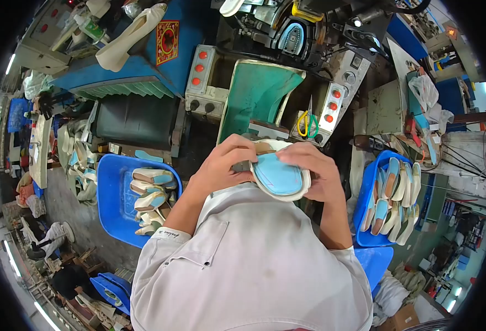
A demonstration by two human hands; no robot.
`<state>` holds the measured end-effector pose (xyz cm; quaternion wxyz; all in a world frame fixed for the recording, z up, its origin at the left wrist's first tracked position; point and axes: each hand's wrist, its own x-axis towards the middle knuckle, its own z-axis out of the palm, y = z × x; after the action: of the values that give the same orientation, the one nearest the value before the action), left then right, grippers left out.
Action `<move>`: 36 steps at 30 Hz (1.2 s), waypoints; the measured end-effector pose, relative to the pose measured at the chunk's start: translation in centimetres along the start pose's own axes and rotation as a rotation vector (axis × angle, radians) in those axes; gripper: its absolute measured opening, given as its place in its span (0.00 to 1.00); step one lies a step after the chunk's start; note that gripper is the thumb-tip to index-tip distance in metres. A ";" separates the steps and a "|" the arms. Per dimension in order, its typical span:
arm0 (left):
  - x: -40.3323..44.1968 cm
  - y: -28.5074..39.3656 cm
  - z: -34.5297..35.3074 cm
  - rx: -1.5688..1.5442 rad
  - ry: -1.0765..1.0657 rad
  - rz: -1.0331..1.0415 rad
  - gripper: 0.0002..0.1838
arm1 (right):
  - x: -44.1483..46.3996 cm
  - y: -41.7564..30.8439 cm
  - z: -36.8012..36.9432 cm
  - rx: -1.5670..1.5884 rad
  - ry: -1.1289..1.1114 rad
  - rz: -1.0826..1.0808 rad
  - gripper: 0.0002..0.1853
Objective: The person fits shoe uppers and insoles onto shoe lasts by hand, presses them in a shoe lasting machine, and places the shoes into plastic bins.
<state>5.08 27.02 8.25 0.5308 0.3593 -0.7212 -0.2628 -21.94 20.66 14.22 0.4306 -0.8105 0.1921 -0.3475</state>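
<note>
Close to my chest, both hands hold a cream shoe upper with a light-blue insole facing up and a pale rim around it. My left hand grips its left edge, the fingers curled and the thumb along the side. My right hand closes on the right side, with fingertips lying over the top of the blue sole. Part of the shoe's far end, with a brown patch, is hidden by the fingers.
Blue bins of shoes stand at left and right. Ahead are a green chute, a machine with a shoe-shaped plate, button panels and yellow-green scissors.
</note>
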 end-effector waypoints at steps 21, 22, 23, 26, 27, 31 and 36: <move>-2.5 3.3 1.6 0.174 -0.091 0.022 0.21 | -3.8 2.4 0.0 -0.004 -0.008 -0.011 0.22; -2.7 3.5 1.8 0.182 -0.086 0.014 0.21 | -3.9 2.7 -0.1 0.004 -0.003 -0.015 0.22; -3.0 3.7 2.0 0.190 -0.082 0.005 0.21 | -4.0 2.9 -0.2 0.020 -0.006 -0.008 0.22; -3.2 4.4 2.6 0.218 -0.050 -0.037 0.21 | -4.6 3.1 -0.4 0.072 -0.012 0.026 0.22; -3.1 4.5 2.7 0.231 -0.034 -0.050 0.21 | -4.6 3.0 -0.5 0.090 -0.013 0.039 0.22; -1.8 4.9 3.1 0.185 -0.008 -0.119 0.22 | -2.2 0.1 -1.2 0.009 -0.095 -0.008 0.32; 0.7 6.1 2.8 0.209 -0.144 -0.226 0.24 | -1.7 1.3 -3.2 -0.123 -0.328 -0.283 0.33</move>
<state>0.82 30.13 12.44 0.4044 0.4716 -0.7357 -0.2697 -25.47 19.22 13.71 0.3528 -0.8998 0.0249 -0.2557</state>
